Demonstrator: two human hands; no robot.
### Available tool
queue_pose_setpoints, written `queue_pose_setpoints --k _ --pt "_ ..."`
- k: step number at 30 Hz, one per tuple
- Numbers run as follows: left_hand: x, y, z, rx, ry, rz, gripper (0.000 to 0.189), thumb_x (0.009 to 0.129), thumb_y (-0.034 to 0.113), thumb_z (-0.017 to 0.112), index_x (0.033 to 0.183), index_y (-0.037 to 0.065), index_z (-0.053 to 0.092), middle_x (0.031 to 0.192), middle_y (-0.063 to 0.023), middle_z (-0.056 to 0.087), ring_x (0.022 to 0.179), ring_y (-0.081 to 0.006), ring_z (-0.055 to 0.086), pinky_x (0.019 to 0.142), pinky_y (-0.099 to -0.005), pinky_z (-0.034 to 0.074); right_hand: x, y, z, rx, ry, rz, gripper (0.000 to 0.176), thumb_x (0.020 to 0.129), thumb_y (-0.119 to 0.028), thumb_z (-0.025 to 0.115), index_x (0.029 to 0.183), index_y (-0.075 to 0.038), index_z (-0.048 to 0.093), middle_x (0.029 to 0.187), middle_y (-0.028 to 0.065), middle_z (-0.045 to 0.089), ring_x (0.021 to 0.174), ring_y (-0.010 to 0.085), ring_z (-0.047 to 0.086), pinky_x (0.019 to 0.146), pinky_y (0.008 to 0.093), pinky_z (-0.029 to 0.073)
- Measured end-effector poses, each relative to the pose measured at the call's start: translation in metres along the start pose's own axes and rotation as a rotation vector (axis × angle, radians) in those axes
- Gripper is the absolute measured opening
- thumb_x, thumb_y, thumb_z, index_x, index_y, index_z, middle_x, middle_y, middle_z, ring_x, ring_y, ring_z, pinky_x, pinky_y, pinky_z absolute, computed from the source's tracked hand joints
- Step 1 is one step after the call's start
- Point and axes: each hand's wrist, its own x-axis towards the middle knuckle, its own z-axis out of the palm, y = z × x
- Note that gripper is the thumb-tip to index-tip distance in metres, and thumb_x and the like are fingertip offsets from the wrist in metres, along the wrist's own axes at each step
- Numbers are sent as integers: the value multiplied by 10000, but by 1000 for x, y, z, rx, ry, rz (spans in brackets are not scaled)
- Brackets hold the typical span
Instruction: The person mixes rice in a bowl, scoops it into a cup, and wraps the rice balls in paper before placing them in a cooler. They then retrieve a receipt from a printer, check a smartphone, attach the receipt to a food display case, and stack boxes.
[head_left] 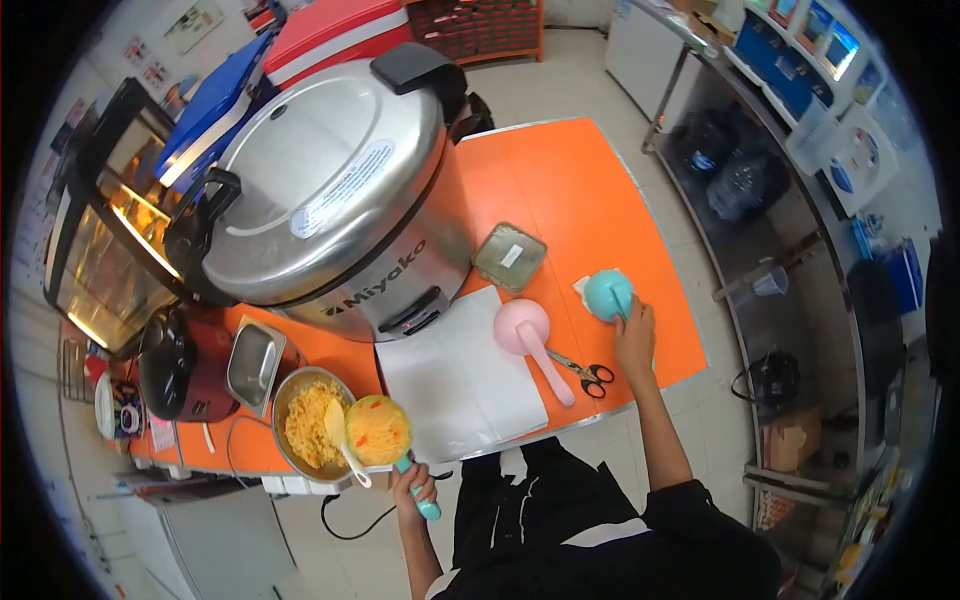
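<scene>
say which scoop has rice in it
The teal-handled scoop in the left hand; the pink scoop and the teal scoop at the right hand show none.

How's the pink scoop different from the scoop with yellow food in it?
The pink scoop is pink all over, but the food scoop has a blue-green handle. The pink scoop lies down, while the food scoop is held in the left hand. The food scoop is full of yellow food; no food shows on the pink scoop. Both have a round head and a handle.
</scene>
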Motion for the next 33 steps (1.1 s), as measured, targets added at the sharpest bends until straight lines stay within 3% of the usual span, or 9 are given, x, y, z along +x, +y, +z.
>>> queue_pose_setpoints --k 2,6,16,20,22,24,25,28,33 --pt "13 -9 4 41 53 -26 192 851 98 374 1033 135 422 555 29 310 345 -53 280 312 -198 295 -21 -35 0 -346 329 -245 420 794 -116 527 1169 9 385 1059 212 438 974 353 451 776 425 391" --pt "53 -22 11 158 38 -14 228 838 91 384 1059 135 354 562 25 309 358 -62 296 331 -209 316 -76 -77 32 110 -193 -431 449 784 -131 540 1209 -82 405 1089 212 415 1004 349 440 816 424 392" --pt "63 -30 11 175 -46 -88 157 828 116 409 979 127 367 552 18 313 345 -67 289 323 -223 314 -40 -32 22 -222 -120 -457 405 770 -31 469 1163 -128 473 1178 212 387 981 357 446 808 403 399" --pt "58 -25 27 135 -68 -101 135 836 133 413 964 121 373 542 14 314 337 -70 291 316 -227 313 -70 -71 29 -309 152 -662 416 725 -99 549 1132 -64 473 1138 187 430 964 325 461 794 412 383" --pt "58 -25 40 129 -100 -142 130 841 143 417 962 124 373 539 3 320 333 -78 297 314 -230 320 -91 -68 87 419 -275 -581 363 803 -202 498 1128 -44 467 1066 176 498 915 286 502 760 445 402" --pt "61 -30 48 159 -112 -145 152 836 159 421 969 120 358 531 -26 346 325 -109 332 317 -247 359 -113 -110 91 969 -1048 305 402 872 -332 381 1110 -21 470 990 173 551 852 247 540 734 424 433" --pt "59 -32 60 220 -89 -120 179 836 167 412 991 108 344 526 -41 358 320 -127 349 319 -258 384 -118 -115 98 1126 -1246 388 423 880 -327 338 1105 5 471 1030 171 544 900 247 530 791 383 423" --pt "61 -32 75 320 -38 -73 218 811 176 407 981 72 321 524 -90 403 338 -193 404 350 -302 433 -127 -123 116 1320 -1397 531 399 885 -288 321 1024 41 499 1016 163 546 927 247 525 839 338 424" --pt "83 -33 74 424 -144 -2 240 831 194 381 987 13 358 606 -134 495 505 -235 524 495 -320 450 -113 -135 109 1431 -1152 644 269 878 -232 356 909 -8 501 871 114 538 904 234 524 818 339 434"
